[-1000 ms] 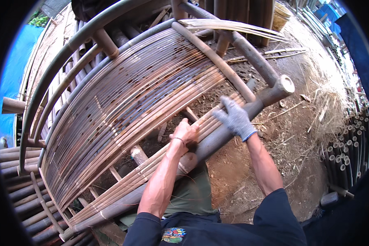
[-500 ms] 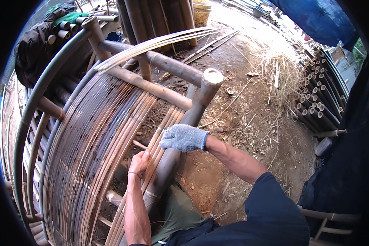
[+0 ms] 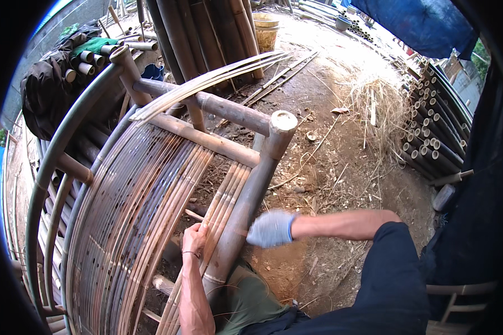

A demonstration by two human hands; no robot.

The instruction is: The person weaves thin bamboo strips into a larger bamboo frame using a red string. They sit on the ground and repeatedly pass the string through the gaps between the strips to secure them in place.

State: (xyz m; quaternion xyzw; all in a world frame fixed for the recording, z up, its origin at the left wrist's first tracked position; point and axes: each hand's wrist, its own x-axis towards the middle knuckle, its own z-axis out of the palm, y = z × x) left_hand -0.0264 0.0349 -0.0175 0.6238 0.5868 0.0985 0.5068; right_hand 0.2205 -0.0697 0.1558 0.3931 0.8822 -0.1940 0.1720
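Observation:
My bare left hand (image 3: pixel 194 240) is closed at the left edge of a narrow band of bamboo slats (image 3: pixel 227 192), its thumb and fingertips pressed against them. This band runs along the thick bamboo rail (image 3: pixel 235 223) of a curved bamboo frame. Just right of the rail is my right hand (image 3: pixel 271 229), in a grey knitted glove with a blue cuff. It looks closed and is blurred by motion; what it holds, if anything, I cannot make out. Left of my left hand, a wide panel of thin bamboo slats (image 3: pixel 134 212) fills the frame, with a gap before the narrow band.
Loose pale bamboo strips (image 3: pixel 212 82) lie across the frame's far end. Dark bamboo poles (image 3: pixel 207 39) stand behind it, near a yellow bucket (image 3: pixel 266 36). To the right are a heap of shavings (image 3: pixel 377 106) and stacked bamboo tubes (image 3: pixel 430 123). Chips litter the dirt floor (image 3: pixel 330 190).
My right hand has come off the slats, moving right and down past the rail. My left hand stays at the slats' edge, its fingers still closed. The view has shifted slightly.

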